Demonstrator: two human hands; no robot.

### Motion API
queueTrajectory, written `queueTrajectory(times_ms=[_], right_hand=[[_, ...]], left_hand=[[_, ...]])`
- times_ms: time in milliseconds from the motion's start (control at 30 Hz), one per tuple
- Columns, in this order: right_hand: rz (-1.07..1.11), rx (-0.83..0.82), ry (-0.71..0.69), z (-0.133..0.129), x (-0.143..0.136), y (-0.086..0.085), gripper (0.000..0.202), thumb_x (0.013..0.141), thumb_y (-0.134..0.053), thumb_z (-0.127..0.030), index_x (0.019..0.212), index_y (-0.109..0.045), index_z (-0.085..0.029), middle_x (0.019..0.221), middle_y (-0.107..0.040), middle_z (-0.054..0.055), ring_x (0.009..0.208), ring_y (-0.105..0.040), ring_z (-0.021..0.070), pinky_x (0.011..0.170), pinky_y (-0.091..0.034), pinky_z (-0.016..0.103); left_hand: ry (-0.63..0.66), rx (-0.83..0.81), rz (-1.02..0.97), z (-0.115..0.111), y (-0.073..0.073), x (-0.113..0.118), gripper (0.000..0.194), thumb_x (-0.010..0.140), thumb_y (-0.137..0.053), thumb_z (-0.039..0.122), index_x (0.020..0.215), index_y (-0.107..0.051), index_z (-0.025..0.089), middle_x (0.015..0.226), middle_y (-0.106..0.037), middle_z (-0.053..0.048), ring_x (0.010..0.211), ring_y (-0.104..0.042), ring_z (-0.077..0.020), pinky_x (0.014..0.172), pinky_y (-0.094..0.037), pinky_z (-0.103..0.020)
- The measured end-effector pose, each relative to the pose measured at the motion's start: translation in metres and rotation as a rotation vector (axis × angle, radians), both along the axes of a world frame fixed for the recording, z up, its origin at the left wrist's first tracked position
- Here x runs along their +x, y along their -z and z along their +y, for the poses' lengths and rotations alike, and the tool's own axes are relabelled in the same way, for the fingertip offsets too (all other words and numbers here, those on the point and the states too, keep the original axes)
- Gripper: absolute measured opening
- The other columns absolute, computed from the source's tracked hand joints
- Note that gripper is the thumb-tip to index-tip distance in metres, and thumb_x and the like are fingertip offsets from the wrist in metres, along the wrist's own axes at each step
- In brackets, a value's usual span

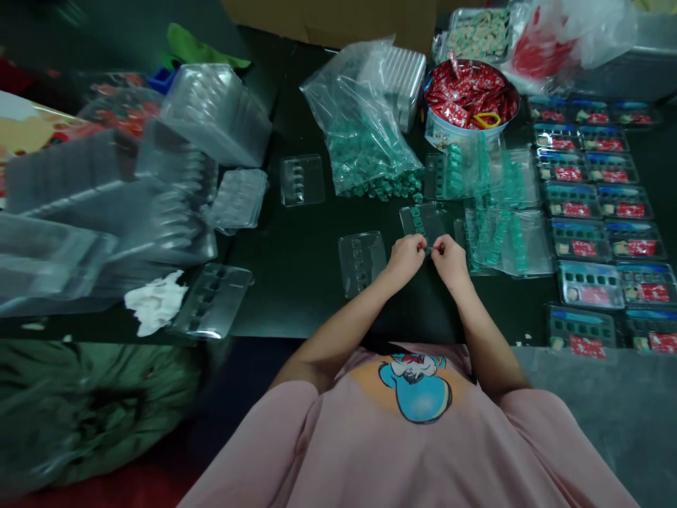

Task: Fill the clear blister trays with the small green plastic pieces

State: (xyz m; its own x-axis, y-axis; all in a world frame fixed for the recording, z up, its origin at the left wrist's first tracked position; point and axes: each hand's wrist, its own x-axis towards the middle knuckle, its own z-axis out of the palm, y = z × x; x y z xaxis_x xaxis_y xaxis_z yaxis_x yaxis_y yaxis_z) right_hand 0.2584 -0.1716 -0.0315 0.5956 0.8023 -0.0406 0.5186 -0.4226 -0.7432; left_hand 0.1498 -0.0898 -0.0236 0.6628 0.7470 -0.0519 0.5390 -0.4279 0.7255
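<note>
Close together over the near edge of a clear plastic blister tray, my left hand and my right hand are both closed in a pinch. A small green plastic piece shows between their fingertips; its exact shape is too small to make out. Several green pieces sit in a column of the tray's pockets. To the left of my left hand lies another clear blister tray, its pockets without green pieces. Just right of my right hand, filled green trays lie stacked and overlapping.
Behind my hands is a plastic bag spilling loose green pieces. A round tin holds red packets. Packed trays line the right side. Stacked clear trays, crumpled white tissue and a single tray are on the left.
</note>
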Motion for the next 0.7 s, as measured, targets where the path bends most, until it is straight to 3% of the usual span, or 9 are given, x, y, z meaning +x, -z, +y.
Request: queueTrajectory(times_ms=[167,333,500,700], right_hand=[[-0.127,-0.051,-0.028,0.002,-0.003,0.002,0.017,0.082,-0.045,-0.013,0.089,-0.060,-0.020,0.085,-0.067,0.007,0.075,-0.060,0.0197,0.072,-0.044,0.031],[-0.122,0.053,-0.087,-0.002,-0.001,0.002,0.027,0.088,-0.040,-0.012,0.099,-0.063,-0.017,0.096,-0.069,0.012,0.089,-0.064,0.0231,0.082,-0.048,0.035],[-0.144,0.137,-0.162,-0.011,-0.002,0.002,0.029,0.087,-0.046,-0.012,0.108,-0.066,-0.017,0.103,-0.067,0.012,0.094,-0.064,0.0235,0.088,-0.051,0.037],[-0.136,0.042,-0.194,-0.013,0.001,0.005,0.026,0.083,-0.054,-0.008,0.103,-0.069,-0.017,0.097,-0.067,0.010,0.087,-0.065,0.0218,0.085,-0.052,0.035]], left_hand=[[-0.028,0.001,0.085,0.002,0.000,0.004,0.026,0.076,-0.052,0.003,0.084,-0.070,0.019,0.084,-0.070,-0.005,0.082,-0.063,-0.0199,0.081,-0.049,-0.032],[-0.030,0.097,0.132,0.000,0.006,0.007,0.027,0.081,-0.051,0.005,0.087,-0.073,0.018,0.091,-0.070,-0.008,0.088,-0.064,-0.0212,0.084,-0.050,-0.034],[0.040,0.131,0.036,0.002,0.008,-0.002,0.030,0.084,-0.050,0.006,0.095,-0.075,0.017,0.098,-0.070,-0.008,0.093,-0.064,-0.0188,0.089,-0.051,-0.031],[0.069,0.083,-0.039,0.002,0.005,-0.012,0.020,0.082,-0.066,0.019,0.099,-0.075,0.017,0.092,-0.069,-0.006,0.084,-0.064,-0.0167,0.083,-0.053,-0.030]])
